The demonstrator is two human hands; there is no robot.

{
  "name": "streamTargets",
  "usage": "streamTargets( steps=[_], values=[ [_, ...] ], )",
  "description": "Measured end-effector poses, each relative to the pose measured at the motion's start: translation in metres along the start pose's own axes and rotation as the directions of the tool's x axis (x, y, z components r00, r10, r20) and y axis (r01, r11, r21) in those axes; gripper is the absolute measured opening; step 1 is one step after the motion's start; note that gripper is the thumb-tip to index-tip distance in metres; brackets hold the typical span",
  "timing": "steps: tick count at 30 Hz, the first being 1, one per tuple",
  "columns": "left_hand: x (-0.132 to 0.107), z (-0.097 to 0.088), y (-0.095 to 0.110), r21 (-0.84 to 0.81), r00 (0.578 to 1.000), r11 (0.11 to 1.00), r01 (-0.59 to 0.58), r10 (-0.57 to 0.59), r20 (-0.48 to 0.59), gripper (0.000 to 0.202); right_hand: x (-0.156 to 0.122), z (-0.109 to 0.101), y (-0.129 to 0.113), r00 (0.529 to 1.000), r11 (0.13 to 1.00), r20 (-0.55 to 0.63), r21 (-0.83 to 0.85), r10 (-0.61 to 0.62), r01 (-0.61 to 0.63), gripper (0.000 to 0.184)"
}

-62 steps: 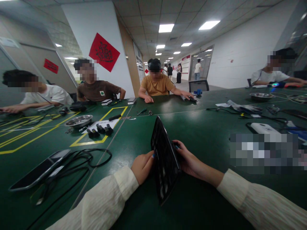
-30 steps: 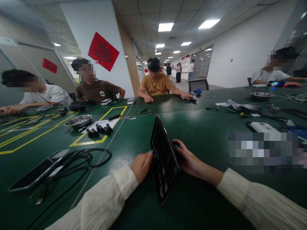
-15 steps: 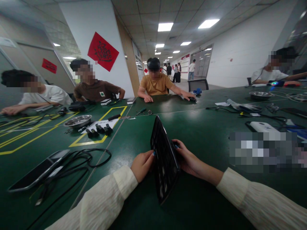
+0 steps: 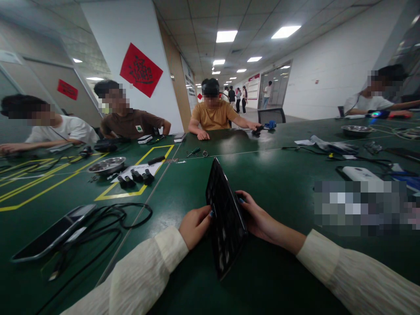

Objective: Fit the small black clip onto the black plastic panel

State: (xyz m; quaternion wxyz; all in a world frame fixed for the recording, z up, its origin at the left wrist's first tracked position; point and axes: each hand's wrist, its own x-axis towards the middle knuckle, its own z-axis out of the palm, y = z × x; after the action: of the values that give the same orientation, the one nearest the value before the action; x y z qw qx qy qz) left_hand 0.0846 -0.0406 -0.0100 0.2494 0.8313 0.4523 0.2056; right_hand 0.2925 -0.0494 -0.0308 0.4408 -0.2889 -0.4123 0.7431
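Observation:
A flat black panel with rows of small openings [image 4: 223, 221] stands on edge on the green table [image 4: 278, 183], tilted up toward me. My left hand [image 4: 194, 226] is curled against its left face, fingertips on the panel. My right hand [image 4: 257, 216] grips its right side, fingers wrapped round the edge. Both arms wear cream sleeves.
A phone with a tangle of black cables [image 4: 65, 229] lies at the left. Farther left are a metal bowl [image 4: 107, 165] and small black parts [image 4: 136, 177] inside yellow floor-tape lines. A white device [image 4: 361, 174] and cables lie right. Several people sit around the table.
My hands and the panel have stayed put. The person in the yellow shirt across the table has lifted a hand with a small dark object.

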Motion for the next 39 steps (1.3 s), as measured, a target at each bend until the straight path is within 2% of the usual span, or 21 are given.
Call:
streamTargets(
  steps=[6,13,20,26,33,39],
  values=[
    [0.0002,0.0004,0.0030,-0.023,0.996,0.997,0.068,-0.069,-0.055,0.051,0.0009,-0.0009,0.0013,1.000,1.000,0.000,0.008,-0.008,0.008,0.048],
    [-0.0006,0.0014,-0.0013,0.041,1.000,0.999,0.024,-0.024,-0.009,0.042,0.0032,-0.0028,0.0040,1.000,1.000,-0.001,0.003,-0.013,0.013,0.046],
    [-0.0006,0.0018,0.0023,-0.014,0.994,0.994,0.105,-0.106,-0.035,0.058,0.0004,0.0023,-0.0012,1.000,1.000,-0.015,0.000,0.005,-0.005,0.048],
    [-0.0006,0.0021,-0.0016,-0.001,0.999,0.999,0.044,-0.044,-0.014,0.046,0.0016,-0.0009,0.0012,1.000,1.000,-0.006,0.000,-0.008,0.008,0.046],
    [-0.0005,0.0014,0.0021,-0.047,0.996,0.995,0.087,-0.088,-0.017,0.057,0.0006,-0.0014,0.0004,1.000,1.000,0.009,0.005,-0.005,0.005,0.046],
    [0.0000,0.0011,0.0002,-0.001,0.999,0.999,0.032,-0.032,-0.007,0.048,0.0000,-0.0007,0.0007,1.000,1.000,0.014,0.002,-0.014,0.014,0.043]
  ],
)
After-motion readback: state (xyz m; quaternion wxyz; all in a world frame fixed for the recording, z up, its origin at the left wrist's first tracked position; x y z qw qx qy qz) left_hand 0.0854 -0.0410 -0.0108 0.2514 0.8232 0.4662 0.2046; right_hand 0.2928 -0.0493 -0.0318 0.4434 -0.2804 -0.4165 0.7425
